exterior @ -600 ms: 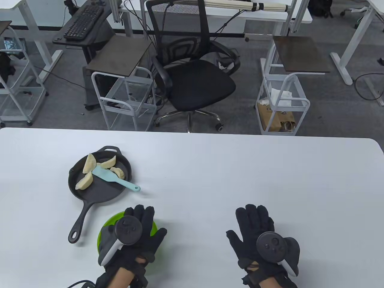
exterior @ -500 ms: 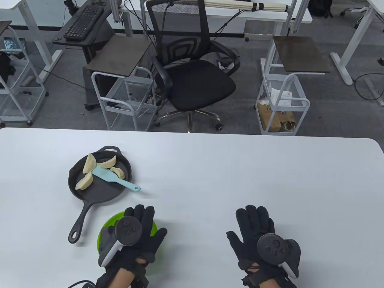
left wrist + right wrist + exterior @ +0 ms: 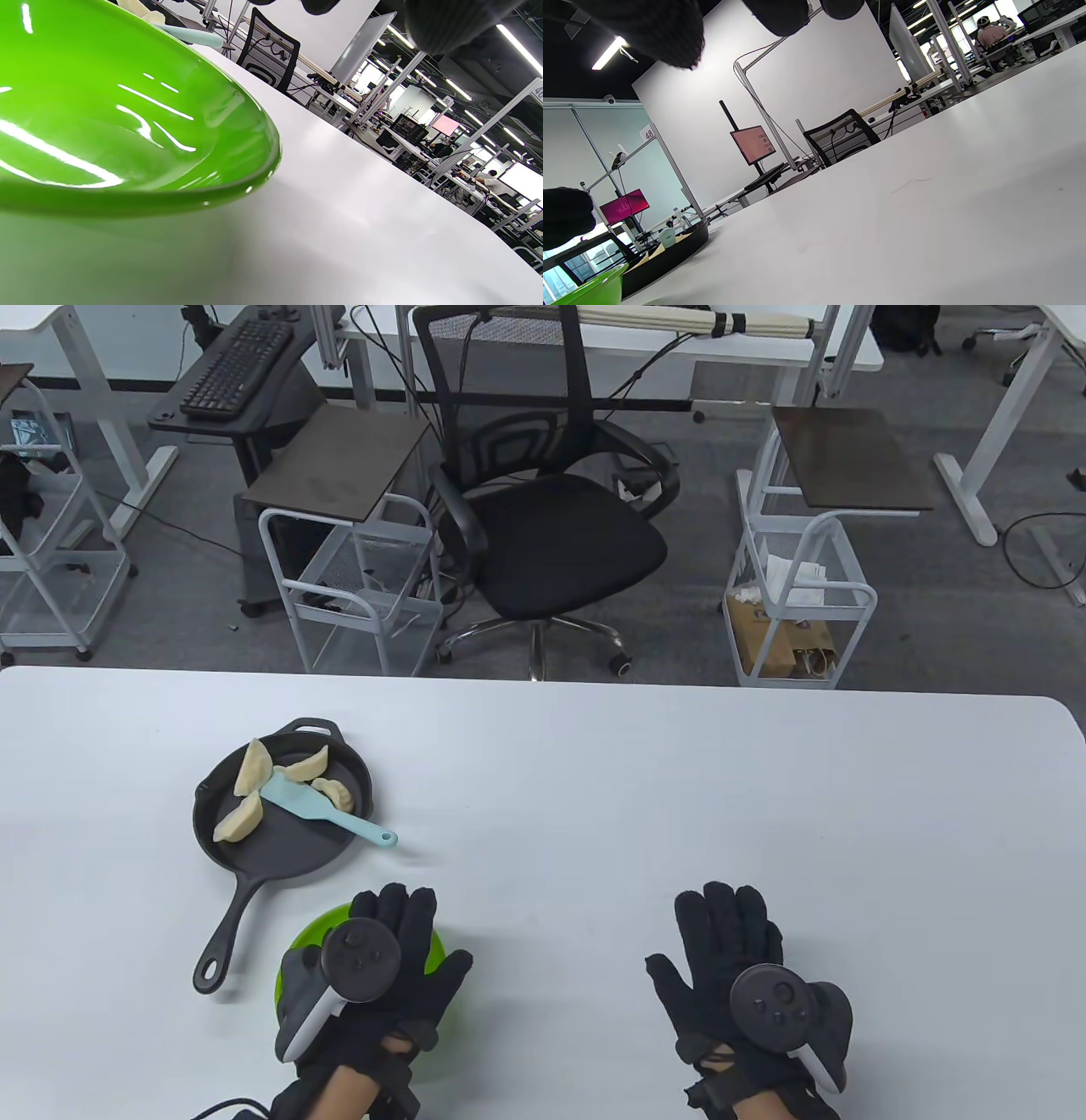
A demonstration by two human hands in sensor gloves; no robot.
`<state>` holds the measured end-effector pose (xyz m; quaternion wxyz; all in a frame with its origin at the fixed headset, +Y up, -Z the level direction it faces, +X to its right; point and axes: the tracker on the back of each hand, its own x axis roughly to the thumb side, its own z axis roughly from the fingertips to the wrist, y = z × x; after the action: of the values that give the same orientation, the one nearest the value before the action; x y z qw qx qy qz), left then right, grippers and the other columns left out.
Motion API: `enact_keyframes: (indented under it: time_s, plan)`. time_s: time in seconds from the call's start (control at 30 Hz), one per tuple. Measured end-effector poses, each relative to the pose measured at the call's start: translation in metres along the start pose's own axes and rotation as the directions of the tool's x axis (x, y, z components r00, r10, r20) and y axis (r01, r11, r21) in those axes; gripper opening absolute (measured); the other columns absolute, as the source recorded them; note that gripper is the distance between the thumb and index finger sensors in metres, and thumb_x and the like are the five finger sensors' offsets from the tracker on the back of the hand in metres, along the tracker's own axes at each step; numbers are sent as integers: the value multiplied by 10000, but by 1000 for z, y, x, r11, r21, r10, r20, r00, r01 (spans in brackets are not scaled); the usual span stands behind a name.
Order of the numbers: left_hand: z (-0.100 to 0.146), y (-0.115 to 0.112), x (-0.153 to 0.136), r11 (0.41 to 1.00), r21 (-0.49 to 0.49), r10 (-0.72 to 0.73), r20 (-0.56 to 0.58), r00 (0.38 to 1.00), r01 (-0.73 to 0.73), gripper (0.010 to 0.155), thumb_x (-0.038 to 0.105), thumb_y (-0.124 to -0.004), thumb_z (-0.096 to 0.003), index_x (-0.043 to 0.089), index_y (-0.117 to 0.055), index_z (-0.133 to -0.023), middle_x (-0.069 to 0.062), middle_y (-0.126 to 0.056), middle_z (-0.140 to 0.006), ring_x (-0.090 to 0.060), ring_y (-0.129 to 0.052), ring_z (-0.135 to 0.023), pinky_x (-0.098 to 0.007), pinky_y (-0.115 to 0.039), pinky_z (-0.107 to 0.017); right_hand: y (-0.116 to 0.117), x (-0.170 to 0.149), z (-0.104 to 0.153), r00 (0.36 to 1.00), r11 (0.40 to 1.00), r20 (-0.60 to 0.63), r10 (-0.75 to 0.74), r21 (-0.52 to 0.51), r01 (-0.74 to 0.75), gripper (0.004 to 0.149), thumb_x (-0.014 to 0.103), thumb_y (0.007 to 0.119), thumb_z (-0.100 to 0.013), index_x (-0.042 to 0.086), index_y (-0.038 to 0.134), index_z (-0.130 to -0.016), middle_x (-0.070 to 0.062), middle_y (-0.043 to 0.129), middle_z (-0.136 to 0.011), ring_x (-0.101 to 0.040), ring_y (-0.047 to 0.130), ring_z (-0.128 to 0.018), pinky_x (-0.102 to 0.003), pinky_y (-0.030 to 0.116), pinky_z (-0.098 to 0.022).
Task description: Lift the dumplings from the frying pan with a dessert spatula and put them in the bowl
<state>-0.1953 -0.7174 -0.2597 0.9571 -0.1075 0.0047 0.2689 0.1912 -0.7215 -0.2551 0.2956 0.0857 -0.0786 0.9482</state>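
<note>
A black frying pan (image 3: 293,861) lies on the white table at the left, its handle pointing toward me. Several pale dumplings (image 3: 239,819) sit in it. A light blue dessert spatula (image 3: 318,808) lies across the pan, its handle (image 3: 373,835) sticking out over the right rim. A green bowl (image 3: 312,931) stands just below the pan; its inside (image 3: 106,127) holds nothing. My left hand (image 3: 399,933) hovers flat over the bowl, fingers straight. My right hand (image 3: 721,933) is flat and open above the bare table, right of centre.
Beyond the table's far edge stand a black office chair (image 3: 543,517) and white wire carts (image 3: 356,594). In the right wrist view the pan (image 3: 670,254) and bowl rim (image 3: 589,288) lie far left.
My right hand has shifted slightly to the right and toward me. The left hand, pan, spatula and bowl have not moved.
</note>
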Motion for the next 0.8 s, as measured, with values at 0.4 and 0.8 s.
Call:
enact_keyframes:
  time_s: [0.4,0.8]
  plan:
    - [-4,5,-12,999,0,39,-44,998,-39,840,729,-706,-502,390,-312,-1162,9,-227,-1290,-299,-112,-1156,-582,-81,-772,2,-5,-2,999,1000,-34,-1,20,1,727,521,727,-560,164,408,-1107,-202,212,-1150,-513,59,-1024,-706,130,-713]
    - [-5,23,-29,993,39,120,-132,984,-115,840,656,-807,-509,375,-354,-1158,11,-288,-1290,-304,-187,-1168,-588,-112,-779,4,-13,-4,998,997,-62,-17,75,22,722,518,727,-561,158,421,-1107,-208,227,-1151,-526,79,-1024,-711,140,-713]
